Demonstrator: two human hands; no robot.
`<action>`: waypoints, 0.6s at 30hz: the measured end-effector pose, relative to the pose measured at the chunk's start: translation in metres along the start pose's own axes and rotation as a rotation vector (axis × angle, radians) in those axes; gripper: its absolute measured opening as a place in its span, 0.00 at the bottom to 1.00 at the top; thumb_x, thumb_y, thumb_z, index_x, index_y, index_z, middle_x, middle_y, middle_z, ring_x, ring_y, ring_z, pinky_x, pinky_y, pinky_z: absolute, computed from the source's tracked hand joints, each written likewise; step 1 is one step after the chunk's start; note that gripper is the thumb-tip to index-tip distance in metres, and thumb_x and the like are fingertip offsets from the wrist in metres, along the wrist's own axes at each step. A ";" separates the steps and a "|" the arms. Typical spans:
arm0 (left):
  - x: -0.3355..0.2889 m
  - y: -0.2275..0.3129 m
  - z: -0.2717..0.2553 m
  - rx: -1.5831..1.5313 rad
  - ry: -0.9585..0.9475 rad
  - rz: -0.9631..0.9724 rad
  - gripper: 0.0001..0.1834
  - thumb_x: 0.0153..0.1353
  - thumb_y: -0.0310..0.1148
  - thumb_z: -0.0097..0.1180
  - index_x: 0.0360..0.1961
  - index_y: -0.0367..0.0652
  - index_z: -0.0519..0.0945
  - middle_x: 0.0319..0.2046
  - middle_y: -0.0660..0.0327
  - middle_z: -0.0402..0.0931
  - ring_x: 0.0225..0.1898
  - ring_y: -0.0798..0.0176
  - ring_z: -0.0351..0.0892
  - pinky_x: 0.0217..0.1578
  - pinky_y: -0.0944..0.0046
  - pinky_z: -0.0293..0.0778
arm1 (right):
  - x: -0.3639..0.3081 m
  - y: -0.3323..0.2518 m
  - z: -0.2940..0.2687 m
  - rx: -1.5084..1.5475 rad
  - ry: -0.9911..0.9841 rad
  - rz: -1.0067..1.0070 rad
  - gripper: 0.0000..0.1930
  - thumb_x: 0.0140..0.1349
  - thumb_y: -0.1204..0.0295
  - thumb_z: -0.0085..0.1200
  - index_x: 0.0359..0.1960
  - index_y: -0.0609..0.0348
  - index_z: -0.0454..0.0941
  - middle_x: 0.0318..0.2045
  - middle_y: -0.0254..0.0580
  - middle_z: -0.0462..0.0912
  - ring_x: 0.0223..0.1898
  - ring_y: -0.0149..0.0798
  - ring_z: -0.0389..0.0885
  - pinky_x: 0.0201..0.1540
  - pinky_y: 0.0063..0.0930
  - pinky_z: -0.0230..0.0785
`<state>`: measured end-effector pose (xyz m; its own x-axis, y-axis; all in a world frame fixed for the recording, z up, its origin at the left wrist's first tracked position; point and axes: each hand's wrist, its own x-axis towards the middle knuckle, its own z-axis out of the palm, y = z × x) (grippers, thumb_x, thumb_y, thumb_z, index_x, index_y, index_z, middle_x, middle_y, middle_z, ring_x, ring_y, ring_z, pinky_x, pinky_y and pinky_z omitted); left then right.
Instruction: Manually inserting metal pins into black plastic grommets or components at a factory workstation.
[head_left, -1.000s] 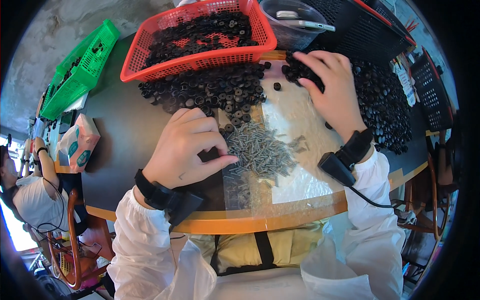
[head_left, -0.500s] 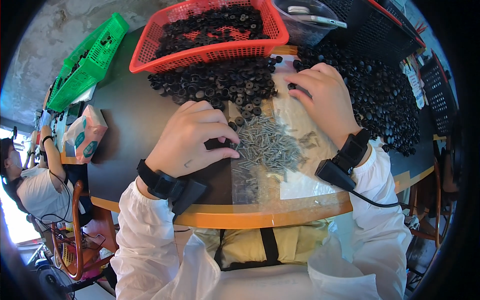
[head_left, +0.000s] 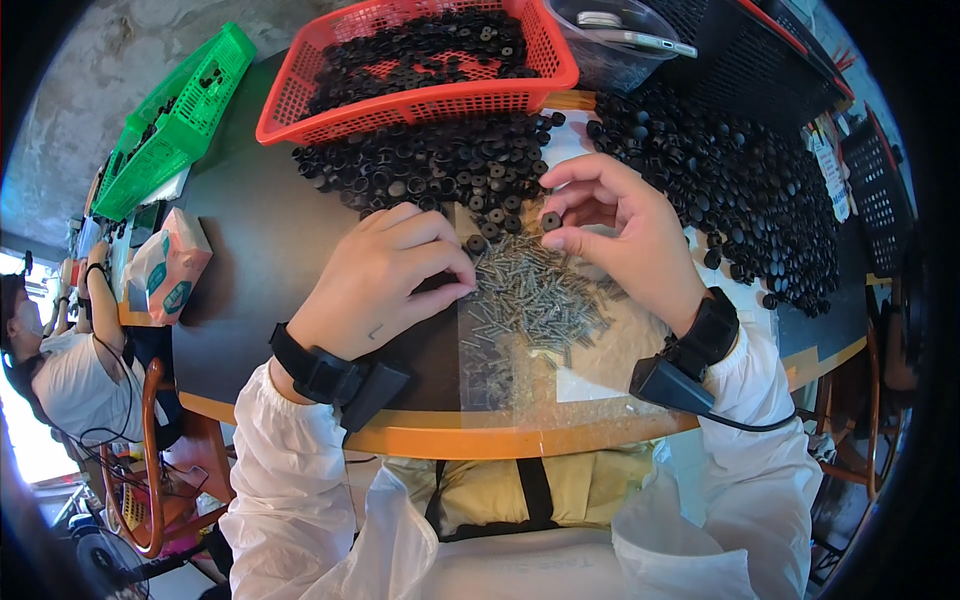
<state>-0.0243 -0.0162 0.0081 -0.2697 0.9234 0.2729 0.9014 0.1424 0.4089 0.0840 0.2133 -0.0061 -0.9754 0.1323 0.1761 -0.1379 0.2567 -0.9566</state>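
Note:
My right hand (head_left: 630, 225) pinches a small black round plastic piece (head_left: 551, 221) with a hole in its face between thumb and fingers. It hovers just above the pile of silver screws (head_left: 535, 295). At the left edge of that pile, my left hand (head_left: 385, 275) is closed, thumb and index fingertips together; whatever they hold is too small or hidden to make out. Beyond my left hand spreads a heap of black ring-like plastic parts (head_left: 430, 165). To the right of my right hand lies a larger heap of glossy black caps (head_left: 740, 180).
A red basket (head_left: 420, 103) of black parts stands at the back, beside a clear tub (head_left: 610, 65) with a phone on it. Black crates (head_left: 740, 60) are at the back right. Leftward are a tissue pack (head_left: 172, 265), a green basket (head_left: 205, 120) and another seated person (head_left: 85, 380).
My right hand has moved left and nearer from the cap heap to above the screws, with a black piece in its fingers. My left thumb and index finger have closed together.

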 end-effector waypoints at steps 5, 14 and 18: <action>0.003 0.010 0.006 -0.289 0.245 -0.108 0.10 0.48 0.21 0.66 0.32 0.41 0.81 0.33 0.60 0.79 0.38 0.58 0.79 0.42 0.62 0.73 | -0.006 -0.009 0.005 -0.003 -0.126 -0.037 0.15 0.49 0.80 0.67 0.39 0.63 0.78 0.39 0.37 0.81 0.39 0.28 0.78 0.48 0.23 0.72; 0.006 0.024 0.014 -0.438 0.381 -0.112 0.09 0.47 0.18 0.66 0.31 0.39 0.82 0.31 0.57 0.82 0.34 0.61 0.82 0.36 0.67 0.76 | -0.013 -0.017 0.017 0.093 -0.122 -0.009 0.14 0.50 0.80 0.66 0.38 0.63 0.78 0.36 0.36 0.80 0.39 0.28 0.78 0.48 0.25 0.72; 0.004 0.023 0.012 -0.395 0.334 -0.100 0.09 0.47 0.18 0.66 0.30 0.38 0.82 0.31 0.57 0.82 0.33 0.61 0.82 0.35 0.66 0.76 | -0.013 -0.015 0.016 0.082 -0.129 -0.005 0.13 0.51 0.80 0.66 0.38 0.63 0.78 0.36 0.36 0.80 0.40 0.29 0.78 0.48 0.25 0.72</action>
<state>-0.0005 -0.0044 0.0081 -0.4998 0.7388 0.4521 0.6864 0.0195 0.7270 0.0964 0.1918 0.0024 -0.9879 0.0059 0.1547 -0.1512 0.1769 -0.9725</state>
